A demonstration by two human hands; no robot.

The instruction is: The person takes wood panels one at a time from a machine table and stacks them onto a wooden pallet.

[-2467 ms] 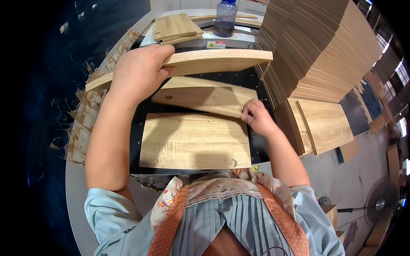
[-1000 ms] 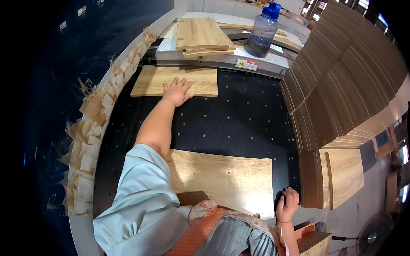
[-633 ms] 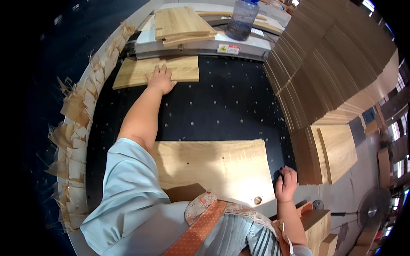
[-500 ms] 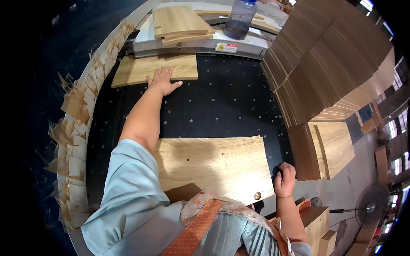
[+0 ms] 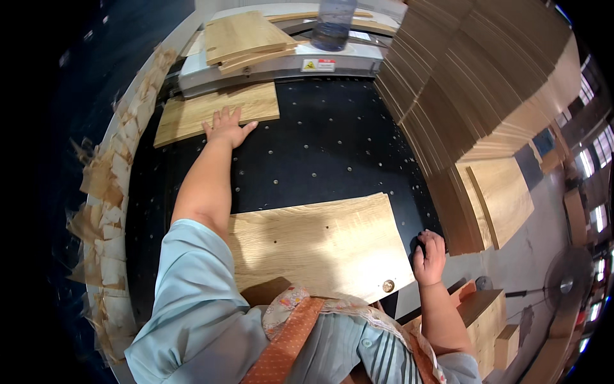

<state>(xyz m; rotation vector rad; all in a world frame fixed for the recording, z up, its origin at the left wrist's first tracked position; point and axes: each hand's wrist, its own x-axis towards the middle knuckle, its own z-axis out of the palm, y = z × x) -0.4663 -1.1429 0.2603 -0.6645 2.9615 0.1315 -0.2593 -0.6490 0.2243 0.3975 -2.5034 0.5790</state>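
Observation:
My left hand (image 5: 227, 127) lies flat, fingers spread, on the near edge of a light wooden board (image 5: 192, 112) at the far side of the black perforated table (image 5: 320, 147). A second, larger wooden board (image 5: 320, 246) lies close in front of me. My right hand (image 5: 430, 257) rests at the table's right edge, beside that board's right end, fingers curled over a small dark object whose kind I cannot tell.
A grey machine housing (image 5: 281, 64) at the back carries several wooden boards (image 5: 246, 35) and a clear plastic bottle (image 5: 332, 22). A tall slanted stack of boards (image 5: 473, 89) fills the right. Wood offcuts (image 5: 109, 185) line the left rim. Small wooden boxes (image 5: 489, 320) stand lower right.
The far board under my left hand has stayed against the machine. My right hand has stayed at the table's right edge. The view has shifted slightly.

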